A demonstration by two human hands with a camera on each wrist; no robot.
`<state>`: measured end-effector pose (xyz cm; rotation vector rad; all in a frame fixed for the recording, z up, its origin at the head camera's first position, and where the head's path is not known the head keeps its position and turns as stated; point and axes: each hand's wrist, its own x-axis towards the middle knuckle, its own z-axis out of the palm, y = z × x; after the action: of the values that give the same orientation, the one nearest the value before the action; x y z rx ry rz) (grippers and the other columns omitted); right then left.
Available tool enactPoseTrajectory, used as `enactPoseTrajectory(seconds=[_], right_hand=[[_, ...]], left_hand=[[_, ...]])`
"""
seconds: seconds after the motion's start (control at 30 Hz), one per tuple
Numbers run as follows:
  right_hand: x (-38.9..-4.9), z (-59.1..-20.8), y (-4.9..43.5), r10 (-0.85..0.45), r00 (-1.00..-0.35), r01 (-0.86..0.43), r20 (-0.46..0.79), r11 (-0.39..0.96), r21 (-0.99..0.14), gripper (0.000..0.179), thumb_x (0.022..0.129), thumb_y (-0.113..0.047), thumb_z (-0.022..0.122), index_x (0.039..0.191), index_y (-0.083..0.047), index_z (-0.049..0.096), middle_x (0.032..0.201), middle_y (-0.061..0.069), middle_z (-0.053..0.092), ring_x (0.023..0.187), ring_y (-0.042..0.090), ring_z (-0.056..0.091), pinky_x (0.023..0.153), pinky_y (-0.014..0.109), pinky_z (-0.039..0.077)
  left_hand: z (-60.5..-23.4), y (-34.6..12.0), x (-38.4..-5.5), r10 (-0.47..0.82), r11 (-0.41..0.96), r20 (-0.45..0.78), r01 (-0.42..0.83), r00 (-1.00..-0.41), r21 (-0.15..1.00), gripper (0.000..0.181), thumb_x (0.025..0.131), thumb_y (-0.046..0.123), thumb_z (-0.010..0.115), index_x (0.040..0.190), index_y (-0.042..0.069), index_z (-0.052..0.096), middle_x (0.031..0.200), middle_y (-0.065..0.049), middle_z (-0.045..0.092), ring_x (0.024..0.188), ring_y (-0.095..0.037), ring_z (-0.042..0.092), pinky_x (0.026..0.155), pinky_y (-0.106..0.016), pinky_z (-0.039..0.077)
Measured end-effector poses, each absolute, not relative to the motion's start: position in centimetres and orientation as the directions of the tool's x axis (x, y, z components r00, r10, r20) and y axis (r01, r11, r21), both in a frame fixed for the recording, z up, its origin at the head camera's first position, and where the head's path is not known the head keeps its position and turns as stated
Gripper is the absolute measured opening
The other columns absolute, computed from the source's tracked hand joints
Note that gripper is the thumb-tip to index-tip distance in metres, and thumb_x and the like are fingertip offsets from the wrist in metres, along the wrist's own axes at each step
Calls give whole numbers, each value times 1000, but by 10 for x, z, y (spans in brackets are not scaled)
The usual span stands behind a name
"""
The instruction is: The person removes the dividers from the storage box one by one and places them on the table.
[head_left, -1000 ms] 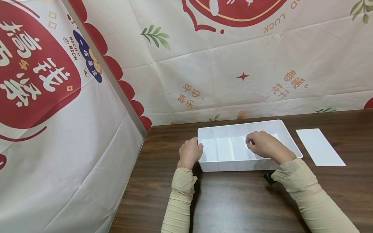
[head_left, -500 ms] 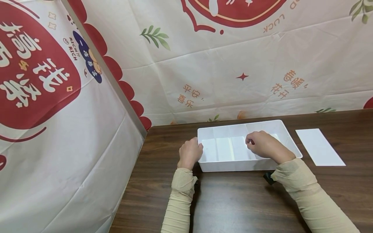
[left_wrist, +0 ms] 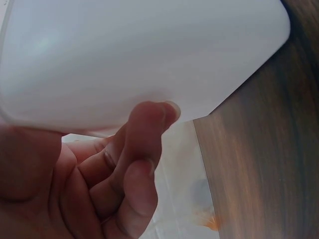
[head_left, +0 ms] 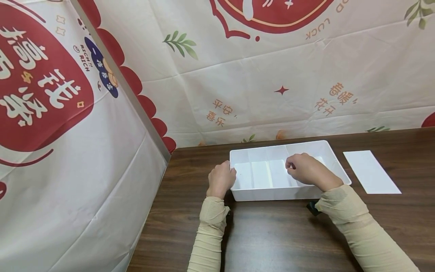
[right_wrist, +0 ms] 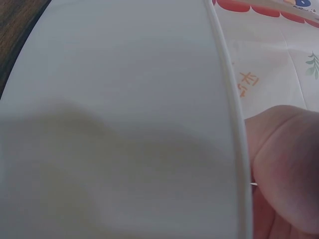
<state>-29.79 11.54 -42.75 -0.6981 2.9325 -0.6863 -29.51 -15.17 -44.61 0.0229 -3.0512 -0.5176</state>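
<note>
A white plastic tray (head_left: 272, 193), split by thin cross partitions, sits near the table's back edge. At its left end my left hand (head_left: 221, 178) grips the side wall, thumb over the rim. Below the tray wall (left_wrist: 149, 55), the left wrist view shows that hand's fingers (left_wrist: 144, 134) bent, one fingertip against the plastic. My right hand (head_left: 310, 170) reaches over the front wall into the tray, its fingers curled in a pinch at a partition (head_left: 288, 151). In the right wrist view the tray's outer wall (right_wrist: 124, 89) hides the fingertips; only part of the hand (right_wrist: 286, 164) shows.
To the right of the tray a white rectangular sheet (head_left: 372, 172) lies flat on the dark wood table (head_left: 272, 238). Printed cloth (head_left: 258, 83) hangs behind the table, and another printed cloth (head_left: 102, 181) hangs along its left side.
</note>
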Motion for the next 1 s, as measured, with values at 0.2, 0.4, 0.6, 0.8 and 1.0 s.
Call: enactPoseTrajectory(seconds=[0.2, 0.4, 0.6, 0.8, 1.0], right_hand=[[-298, -427, 116, -440, -896, -420, 58, 801, -427, 10, 85, -4, 57, 78, -7, 64, 68, 1, 56, 63, 18, 48, 58, 32, 40], [-299, -428, 116, -437, -897, -420, 60, 803, -422, 9, 84, -5, 59, 77, -8, 63, 67, 1, 56, 62, 18, 49, 57, 33, 40], [-300, -426, 116, -437, -899, -406, 28, 809, -424, 9, 86, -6, 59, 78, -8, 63, 68, 2, 56, 63, 18, 49, 58, 33, 40], [-299, -424, 117, -436, -900, -399, 10, 812, -425, 8, 88, -7, 60, 80, -6, 63, 70, 4, 57, 63, 19, 50, 57, 33, 41], [-298, -421, 115, -434, -901, -401, 20, 812, -424, 9, 88, -6, 60, 79, -7, 63, 69, 3, 57, 62, 18, 50, 56, 33, 40]], left_hand=[[-446, -152, -295, -22, 948, 49, -5, -999, 319, 27, 99, 26, 57, 111, 6, 69, 91, -10, 71, 72, -23, 64, 61, -40, 49], [-446, -154, -295, -15, 943, 66, 8, -998, 332, 27, 98, 27, 58, 110, 5, 69, 92, -11, 72, 75, -26, 67, 62, -42, 49], [-445, -155, -294, -9, 944, 84, 19, -996, 329, 26, 97, 28, 58, 105, 6, 70, 90, -11, 72, 75, -26, 67, 61, -42, 49], [-446, -154, -295, -8, 944, 89, 22, -996, 328, 25, 96, 26, 58, 101, 5, 70, 85, -11, 70, 70, -24, 65, 58, -40, 48], [-447, -154, -295, -11, 938, 92, 22, -996, 345, 22, 96, 24, 58, 92, 5, 69, 77, -8, 67, 63, -21, 60, 54, -37, 45]])
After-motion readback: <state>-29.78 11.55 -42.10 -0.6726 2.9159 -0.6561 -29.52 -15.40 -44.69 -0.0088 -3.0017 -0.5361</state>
